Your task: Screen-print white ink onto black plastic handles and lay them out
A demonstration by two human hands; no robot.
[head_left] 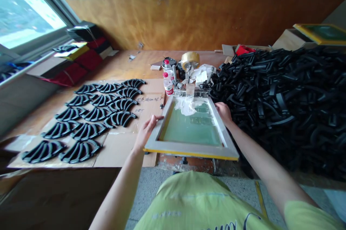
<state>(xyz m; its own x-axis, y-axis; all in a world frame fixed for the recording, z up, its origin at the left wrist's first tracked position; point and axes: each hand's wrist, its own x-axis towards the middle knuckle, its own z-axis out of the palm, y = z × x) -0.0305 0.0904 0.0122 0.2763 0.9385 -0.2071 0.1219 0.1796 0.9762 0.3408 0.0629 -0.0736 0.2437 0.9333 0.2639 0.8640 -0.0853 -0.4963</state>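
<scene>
In front of me is a screen printing frame (189, 149) with a pale metal border, a yellow near edge and a green mesh (191, 132). White ink (186, 107) is smeared over the far end of the mesh. A translucent scraper (190, 90) stands upright in that ink. My left hand (148, 129) is closed at the frame's left side, thumb up. On the opposite side, my right hand (223, 112) grips the frame's right edge, its fingers partly hidden. The frame's far end meets a metal clamp base (180, 91).
Rows of curved black plastic parts (81, 150) lie on cardboard (116, 150) to the left. A large heap of black parts (281, 107) fills the right. Behind the frame stand red-capped bottles (168, 84) and a tape roll (190, 59). Another yellow-edged frame (321, 34) rests at far right.
</scene>
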